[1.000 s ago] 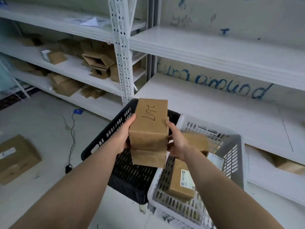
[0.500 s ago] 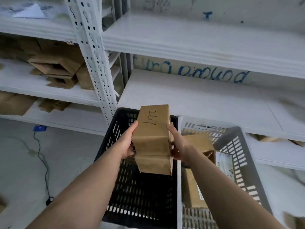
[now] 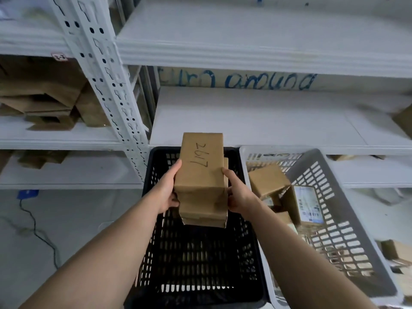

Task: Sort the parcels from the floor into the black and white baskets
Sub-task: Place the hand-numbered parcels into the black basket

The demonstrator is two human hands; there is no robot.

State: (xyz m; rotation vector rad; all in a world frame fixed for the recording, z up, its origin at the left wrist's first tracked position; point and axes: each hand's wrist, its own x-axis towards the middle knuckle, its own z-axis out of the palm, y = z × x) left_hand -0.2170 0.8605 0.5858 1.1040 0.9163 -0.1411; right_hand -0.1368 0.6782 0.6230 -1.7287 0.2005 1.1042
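Several parcels [image 3: 269, 181] sit in white basket [image 3: 334, 219]; left grip [image 3: 167, 192], right grip [image 3: 238, 195] clasp a stack [image 3: 200, 170] over black basket [image 3: 194, 264]; floor box [image 3: 395, 250] waits

Even daylight, perhaps slight edge blur

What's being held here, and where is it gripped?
Two stacked parcels, clamped between left hand on the left side and right hand on the right.

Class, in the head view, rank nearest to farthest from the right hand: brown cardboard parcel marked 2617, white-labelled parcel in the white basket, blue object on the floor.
1. Brown cardboard parcel marked 2617: held by right hand.
2. White-labelled parcel: right, in white basket.
3. Blue object: far left, floor.
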